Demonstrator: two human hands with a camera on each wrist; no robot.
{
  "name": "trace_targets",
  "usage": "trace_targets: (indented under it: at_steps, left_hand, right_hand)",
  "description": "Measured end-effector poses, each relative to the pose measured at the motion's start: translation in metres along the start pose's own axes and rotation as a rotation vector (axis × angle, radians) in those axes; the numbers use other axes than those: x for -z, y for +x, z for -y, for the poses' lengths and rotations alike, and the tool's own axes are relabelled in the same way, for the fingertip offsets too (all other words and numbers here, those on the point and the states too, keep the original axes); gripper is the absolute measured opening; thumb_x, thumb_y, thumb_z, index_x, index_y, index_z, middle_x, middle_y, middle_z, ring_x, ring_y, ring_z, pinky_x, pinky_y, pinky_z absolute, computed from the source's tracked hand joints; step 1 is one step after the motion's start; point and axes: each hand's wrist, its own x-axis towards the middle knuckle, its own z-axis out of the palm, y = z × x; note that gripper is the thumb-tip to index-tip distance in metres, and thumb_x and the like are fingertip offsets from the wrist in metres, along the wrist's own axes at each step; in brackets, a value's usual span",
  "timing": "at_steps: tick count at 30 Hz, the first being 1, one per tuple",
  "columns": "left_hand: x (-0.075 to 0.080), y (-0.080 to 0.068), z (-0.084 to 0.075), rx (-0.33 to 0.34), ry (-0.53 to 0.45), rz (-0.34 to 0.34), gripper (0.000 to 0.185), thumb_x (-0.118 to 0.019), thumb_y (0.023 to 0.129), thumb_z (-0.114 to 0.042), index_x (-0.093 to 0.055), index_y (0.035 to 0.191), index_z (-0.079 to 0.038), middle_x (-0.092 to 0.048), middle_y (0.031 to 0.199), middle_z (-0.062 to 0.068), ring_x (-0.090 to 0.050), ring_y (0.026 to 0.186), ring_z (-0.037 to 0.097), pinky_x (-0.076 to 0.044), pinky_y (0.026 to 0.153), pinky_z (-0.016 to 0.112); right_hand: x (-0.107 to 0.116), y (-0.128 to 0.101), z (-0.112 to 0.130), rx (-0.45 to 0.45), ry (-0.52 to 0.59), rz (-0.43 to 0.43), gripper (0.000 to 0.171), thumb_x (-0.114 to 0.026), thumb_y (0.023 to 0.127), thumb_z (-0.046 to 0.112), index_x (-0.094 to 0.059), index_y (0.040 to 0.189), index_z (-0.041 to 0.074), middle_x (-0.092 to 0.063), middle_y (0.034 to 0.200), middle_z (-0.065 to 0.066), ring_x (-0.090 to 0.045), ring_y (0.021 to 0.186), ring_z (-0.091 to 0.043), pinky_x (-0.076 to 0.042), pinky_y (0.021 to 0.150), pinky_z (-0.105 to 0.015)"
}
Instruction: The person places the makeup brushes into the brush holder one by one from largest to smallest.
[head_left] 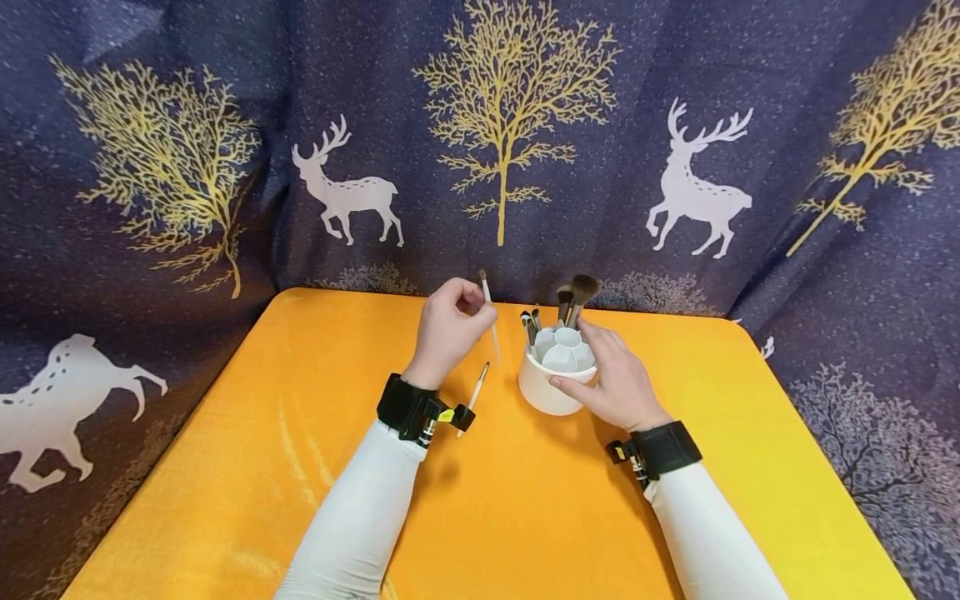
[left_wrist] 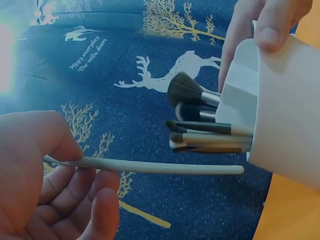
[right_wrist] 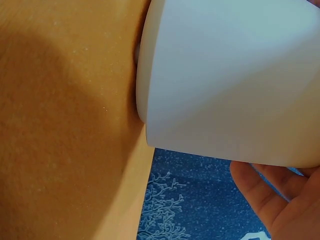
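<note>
While right hand [head_left: 611, 379] grips holder [head_left: 551, 385], left hand [head_left: 450, 327] pinches brush [head_left: 489, 310]

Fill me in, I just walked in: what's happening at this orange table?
A person's left hand pinches a thin white brush beside a white holder with several makeup brushes standing in it. The right hand grips the holder on the orange table. Another thin brush lies on the table by the left wrist.
</note>
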Motion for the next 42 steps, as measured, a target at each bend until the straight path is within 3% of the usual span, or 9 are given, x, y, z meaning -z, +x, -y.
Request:
trace_targets:
  at_steps: [3, 7, 14, 20, 29, 42]
  left_hand:
    - [-0.001, -0.001, -0.004, -0.003, -0.030, -0.001, 0.012, -0.076, 0.094, -0.010, -0.072, 0.104, -0.006, -0.072, 0.096, 0.008, -0.065, 0.085, 0.024, -0.051, 0.074, 0.038]
    - [-0.004, -0.002, -0.007, -0.026, -0.054, -0.002, 0.012, -0.077, 0.095, -0.010, -0.072, 0.105, -0.004, -0.072, 0.097, 0.009, -0.068, 0.088, 0.026, -0.053, 0.080, 0.041]
    - [-0.010, -0.005, -0.009, -0.060, -0.092, -0.006, 0.012, -0.078, 0.098, -0.008, -0.071, 0.106, -0.002, -0.072, 0.099, 0.011, -0.068, 0.095, 0.029, -0.055, 0.093, 0.057]
    - [-0.013, -0.007, -0.011, -0.078, -0.104, -0.004, 0.014, -0.079, 0.099, -0.007, -0.070, 0.109, -0.001, -0.072, 0.102, 0.012, -0.070, 0.098, 0.029, -0.058, 0.090, 0.053]
    - [-0.017, -0.010, -0.014, -0.100, -0.077, 0.005, 0.014, -0.079, 0.101, -0.009, -0.071, 0.110, -0.003, -0.074, 0.102, 0.010, -0.070, 0.096, 0.026, -0.053, 0.074, 0.032]
    - [-0.023, -0.011, -0.013, -0.123, -0.075, 0.028, 0.014, -0.080, 0.102, -0.011, -0.073, 0.112, -0.004, -0.076, 0.103, 0.009, -0.072, 0.095, 0.023, -0.051, 0.070, 0.029]
  right_hand:
    - [0.000, 0.000, 0.000, -0.003, 0.001, 0.001, 0.103, -0.086, 0.092, 0.057, -0.041, 0.171, 0.007, -0.056, 0.160, -0.022, -0.053, 0.146, -0.042, -0.051, 0.107, -0.070]
    - [0.001, 0.000, 0.001, -0.005, 0.001, 0.001, 0.103, -0.086, 0.092, 0.057, -0.041, 0.171, 0.008, -0.056, 0.160, -0.021, -0.053, 0.145, -0.042, -0.051, 0.107, -0.070]
    - [0.001, 0.000, 0.002, -0.003, 0.001, 0.000, 0.103, -0.086, 0.091, 0.057, -0.042, 0.171, 0.007, -0.057, 0.159, -0.021, -0.053, 0.145, -0.041, -0.052, 0.106, -0.069]
    - [0.001, 0.000, 0.002, -0.006, 0.004, 0.004, 0.103, -0.086, 0.092, 0.057, -0.042, 0.170, 0.007, -0.056, 0.160, -0.021, -0.053, 0.145, -0.042, -0.051, 0.107, -0.069]
    - [0.001, 0.000, 0.002, -0.011, 0.001, 0.005, 0.103, -0.086, 0.092, 0.057, -0.042, 0.170, 0.007, -0.057, 0.160, -0.021, -0.053, 0.145, -0.041, -0.051, 0.108, -0.069]
    - [0.001, 0.000, 0.001, -0.006, -0.003, 0.001, 0.104, -0.085, 0.091, 0.058, -0.042, 0.170, 0.007, -0.057, 0.159, -0.021, -0.054, 0.145, -0.042, -0.050, 0.108, -0.069]
